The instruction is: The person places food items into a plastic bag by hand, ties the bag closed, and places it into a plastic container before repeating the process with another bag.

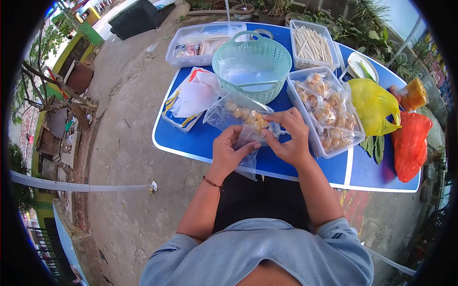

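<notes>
Head view: left hand (229, 151) and right hand (289, 139) both clamped on clear bag (238, 112) neck, so snacks sit bunched beyond the grip; packed tub (341, 147) just right, within reach.

Both bare forearms reach forward from the body and converge in front of the chest. The left hand (229, 151) curls palm-up, thumb pressed to its fingers in a pinching grip. The right hand (290, 138) sits just beside it, palm down, fingertips pinched likewise.
</notes>
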A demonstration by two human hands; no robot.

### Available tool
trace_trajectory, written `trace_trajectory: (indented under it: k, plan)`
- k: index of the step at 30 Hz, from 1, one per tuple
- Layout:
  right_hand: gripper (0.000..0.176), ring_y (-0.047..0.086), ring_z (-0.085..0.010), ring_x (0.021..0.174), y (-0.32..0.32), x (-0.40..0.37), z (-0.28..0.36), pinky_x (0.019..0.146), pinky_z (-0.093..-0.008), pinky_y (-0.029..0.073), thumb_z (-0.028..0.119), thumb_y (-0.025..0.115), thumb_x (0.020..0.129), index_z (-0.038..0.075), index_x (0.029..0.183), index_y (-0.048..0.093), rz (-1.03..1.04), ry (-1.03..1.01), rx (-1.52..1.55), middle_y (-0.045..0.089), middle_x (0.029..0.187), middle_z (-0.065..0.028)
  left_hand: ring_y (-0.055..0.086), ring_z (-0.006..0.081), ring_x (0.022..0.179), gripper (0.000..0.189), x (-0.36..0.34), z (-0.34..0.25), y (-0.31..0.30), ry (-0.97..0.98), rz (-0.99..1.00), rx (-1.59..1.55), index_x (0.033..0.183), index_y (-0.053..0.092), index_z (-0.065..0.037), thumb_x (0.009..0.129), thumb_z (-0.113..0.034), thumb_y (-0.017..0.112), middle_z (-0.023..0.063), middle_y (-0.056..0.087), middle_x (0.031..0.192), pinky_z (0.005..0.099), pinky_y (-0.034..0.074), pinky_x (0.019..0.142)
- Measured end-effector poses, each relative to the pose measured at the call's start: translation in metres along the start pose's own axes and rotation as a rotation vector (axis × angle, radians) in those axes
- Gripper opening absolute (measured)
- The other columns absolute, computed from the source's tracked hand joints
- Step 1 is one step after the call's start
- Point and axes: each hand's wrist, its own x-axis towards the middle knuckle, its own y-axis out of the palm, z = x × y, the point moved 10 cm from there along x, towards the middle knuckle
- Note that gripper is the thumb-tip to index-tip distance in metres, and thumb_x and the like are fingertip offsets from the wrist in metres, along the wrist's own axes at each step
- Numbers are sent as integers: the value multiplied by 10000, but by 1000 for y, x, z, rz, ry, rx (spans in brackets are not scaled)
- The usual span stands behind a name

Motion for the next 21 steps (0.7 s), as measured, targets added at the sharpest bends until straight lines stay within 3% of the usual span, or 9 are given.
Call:
trace_trajectory:
  k: [5, 8, 14, 17, 21]
  plan:
    - [271, 553, -254, 787, 1, 4, 2, 719, -342, 469, -14, 750, 682, 58, 939, 707, 7, -20, -26, 709, 954, -68, 669, 119, 938, 367, 0, -1, -2, 62, -6, 1, 1117, 586, 33, 800, 47, 769, 89, 692, 1020, 257, 556, 827]
    - [258, 554, -254, 787, 3, -2, -13, 722, -337, 464, -23, 755, 674, 56, 913, 698, 34, 124, 12, 708, 949, -62, 662, 115, 942, 393, 0, -1, -3, 62, -5, 9, 1129, 586, 31, 791, 37, 785, 90, 687, 1027, 259, 553, 832]
    - [249, 545, -245, 792, 10, -1, -7, 729, -341, 453, -24, 764, 680, 65, 904, 706, 109, -6, 74, 706, 934, -52, 651, 107, 972, 487, 1, -5, 4, 88, 55, 17, 1217, 575, 27, 786, 17, 801, 88, 685, 1067, 253, 539, 830]
    - [223, 533, -235, 792, 16, -4, -12, 753, -339, 441, -1, 759, 698, 68, 907, 719, 152, 123, 171, 712, 922, -41, 637, 92, 966, 507, 2, -1, 5, 79, 74, -27, 1245, 578, 21, 792, -2, 805, 78, 685, 1087, 246, 526, 821]
    - [198, 520, -234, 835, 17, -2, 0, 783, -337, 430, 37, 750, 723, 80, 915, 729, 218, -14, 88, 687, 993, -44, 608, 72, 972, 491, -1, 2, 4, 5, 91, -10, 1245, 593, 16, 809, -52, 808, 54, 683, 1089, 237, 509, 834]
